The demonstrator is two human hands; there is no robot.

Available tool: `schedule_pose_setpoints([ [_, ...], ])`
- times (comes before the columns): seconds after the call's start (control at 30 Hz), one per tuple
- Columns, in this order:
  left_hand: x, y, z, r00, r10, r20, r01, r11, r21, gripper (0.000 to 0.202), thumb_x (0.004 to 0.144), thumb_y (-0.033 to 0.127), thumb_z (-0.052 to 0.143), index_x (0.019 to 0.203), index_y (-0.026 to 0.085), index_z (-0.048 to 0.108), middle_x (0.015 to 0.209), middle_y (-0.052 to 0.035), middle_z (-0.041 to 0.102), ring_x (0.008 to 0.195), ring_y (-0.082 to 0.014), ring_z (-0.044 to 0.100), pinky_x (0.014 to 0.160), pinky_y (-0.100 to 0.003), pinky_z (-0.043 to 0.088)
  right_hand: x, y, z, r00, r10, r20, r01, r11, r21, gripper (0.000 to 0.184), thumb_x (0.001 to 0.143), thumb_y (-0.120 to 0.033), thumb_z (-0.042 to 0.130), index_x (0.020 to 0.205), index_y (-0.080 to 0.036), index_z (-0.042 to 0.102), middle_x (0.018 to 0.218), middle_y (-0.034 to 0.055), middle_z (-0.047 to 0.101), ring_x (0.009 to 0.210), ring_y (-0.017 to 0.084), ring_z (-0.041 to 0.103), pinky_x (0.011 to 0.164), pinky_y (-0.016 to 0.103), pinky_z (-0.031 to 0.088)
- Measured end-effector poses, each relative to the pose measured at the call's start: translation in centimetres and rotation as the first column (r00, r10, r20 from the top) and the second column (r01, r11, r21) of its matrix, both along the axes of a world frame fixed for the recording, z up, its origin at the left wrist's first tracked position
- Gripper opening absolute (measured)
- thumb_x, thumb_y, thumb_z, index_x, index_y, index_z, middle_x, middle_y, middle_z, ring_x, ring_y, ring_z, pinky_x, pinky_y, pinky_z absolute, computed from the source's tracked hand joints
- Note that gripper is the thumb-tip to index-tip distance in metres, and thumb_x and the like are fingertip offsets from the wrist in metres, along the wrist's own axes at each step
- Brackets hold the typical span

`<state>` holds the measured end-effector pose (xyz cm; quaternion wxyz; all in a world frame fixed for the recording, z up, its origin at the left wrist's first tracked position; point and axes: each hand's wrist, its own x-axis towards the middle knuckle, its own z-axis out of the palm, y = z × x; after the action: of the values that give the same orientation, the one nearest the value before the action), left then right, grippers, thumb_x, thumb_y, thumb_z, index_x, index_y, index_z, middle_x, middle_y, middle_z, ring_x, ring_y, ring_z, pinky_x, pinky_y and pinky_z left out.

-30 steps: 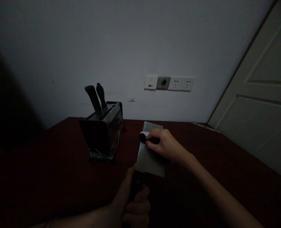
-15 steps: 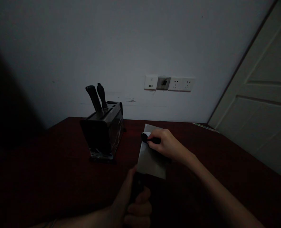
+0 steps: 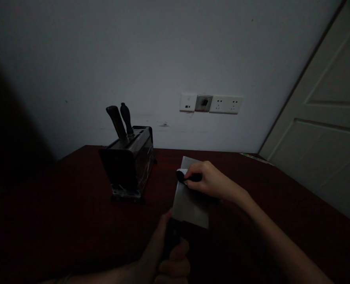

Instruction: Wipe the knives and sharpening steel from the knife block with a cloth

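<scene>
My left hand is wrapped round the dark handle of a cleaver, whose broad grey blade points away from me over the table. My right hand pinches a small black tool with a rounded end against the far part of the blade. A small white patch shows beside the tool's round end; whether it is cloth, paper or a part of the tool I cannot tell. In the dim light the fingers of my left hand are partly in shadow.
Left of the blade a black and grey knife block stands on the dark red table, with two dark knife handles sticking up from it. Behind is a pale wall with sockets. A panelled white door is at the right.
The cleaver has shifted slightly toward me and to the right. My right hand and the black tool have moved a little with it, nearer to me. The knife block stays put.
</scene>
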<state>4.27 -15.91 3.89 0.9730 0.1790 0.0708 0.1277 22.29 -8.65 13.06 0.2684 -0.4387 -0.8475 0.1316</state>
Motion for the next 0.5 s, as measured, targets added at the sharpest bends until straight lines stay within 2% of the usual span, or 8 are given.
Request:
schedule_pose_setpoints([
  [0.1,-0.1,0.0,0.2,1.0,-0.001,-0.003,0.001,1.0,-0.006,0.067,0.085,0.063,0.018,0.043,0.017,0.043,0.03,0.0042,0.024,0.025,-0.0067,0.012,0.033,-0.018,0.009,-0.4,-0.6,0.0,0.992,0.125,0.031,-0.12,0.985,-0.123,0.011,0.07,-0.014,0.059,0.074,-0.017,0.068,0.07,0.0018,0.066,0.063,0.013,0.058,0.059,0.024,0.042],
  [0.17,-0.1,0.0,0.4,1.0,0.006,-0.007,-0.006,1.0,0.001,0.068,0.085,0.063,0.016,0.044,0.017,0.044,0.031,0.004,0.024,0.026,-0.007,0.013,0.032,-0.018,0.008,-0.6,-0.8,0.1,0.987,0.158,0.01,-0.156,0.979,-0.13,0.01,0.071,-0.016,0.059,0.074,-0.018,0.068,0.071,0.0011,0.067,0.063,0.012,0.058,0.059,0.024,0.043],
  [0.3,0.0,0.0,0.3,0.999,0.043,0.027,-0.044,0.998,0.034,0.066,0.085,0.064,0.019,0.045,0.017,0.044,0.031,0.0036,0.026,0.024,-0.0071,0.015,0.03,-0.018,0.008,-0.3,-0.5,0.6,0.995,0.017,-0.094,-0.008,0.995,0.095,0.008,0.073,-0.015,0.059,0.076,-0.017,0.067,0.074,0.003,0.066,0.069,0.015,0.059,0.066,0.028,0.044],
  [0.37,0.2,-0.1,0.1,0.997,0.039,0.072,-0.044,0.997,0.066,0.064,0.083,0.065,0.026,0.043,0.017,0.042,0.029,0.0038,0.027,0.023,-0.0064,0.015,0.031,-0.017,0.008,0.0,-0.3,0.9,0.989,-0.034,-0.146,0.065,0.975,0.215,0.009,0.074,-0.014,0.058,0.077,-0.017,0.066,0.077,0.0042,0.065,0.073,0.016,0.059,0.07,0.03,0.045],
  [0.5,0.5,-0.4,-0.2,0.992,0.027,0.121,-0.043,0.991,0.13,0.062,0.08,0.065,0.034,0.041,0.017,0.039,0.028,0.0038,0.029,0.021,-0.0055,0.014,0.033,-0.017,0.011,0.5,-0.1,1.3,0.968,-0.032,-0.248,0.13,0.911,0.39,0.011,0.078,-0.016,0.057,0.083,-0.019,0.066,0.088,0.0068,0.062,0.083,0.018,0.058,0.076,0.035,0.046],
])
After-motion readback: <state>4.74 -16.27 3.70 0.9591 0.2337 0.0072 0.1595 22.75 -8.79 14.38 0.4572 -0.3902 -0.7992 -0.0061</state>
